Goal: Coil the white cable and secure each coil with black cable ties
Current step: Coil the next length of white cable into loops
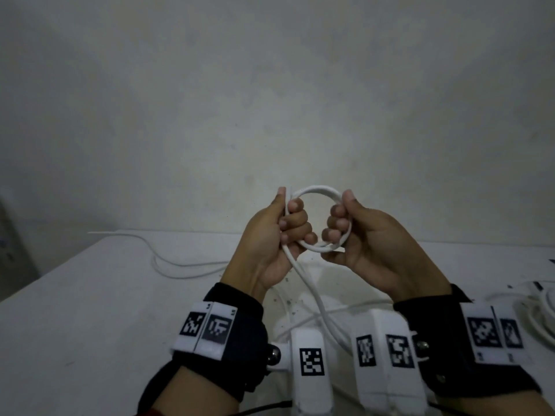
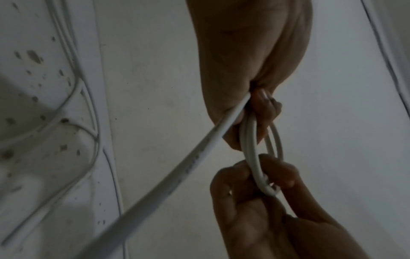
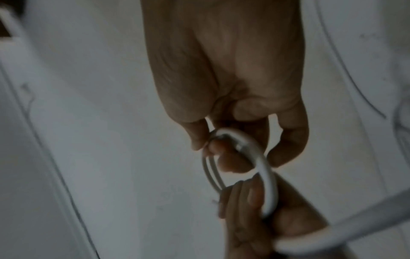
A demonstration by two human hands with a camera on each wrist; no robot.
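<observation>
A small round coil of white cable (image 1: 318, 189) is held up above the table between both hands. My left hand (image 1: 288, 217) grips the coil's left side, thumb behind it and fingers curled through the ring. On the right side, my right hand (image 1: 342, 219) pinches the coil, thumb on top. The loose tail (image 1: 312, 295) drops from the left fist toward my wrists. In the left wrist view the coil (image 2: 250, 149) shows a couple of turns, with the tail (image 2: 177, 175) running diagonally. The right wrist view shows the coil (image 3: 269, 178) edge-on. No black cable tie is visible.
More white cable (image 1: 180, 265) lies in loops on the white table (image 1: 90, 295), left of the hands and under them. Other white cable bundles (image 1: 537, 313) sit at the right edge. A bare pale wall rises behind the table's far edge.
</observation>
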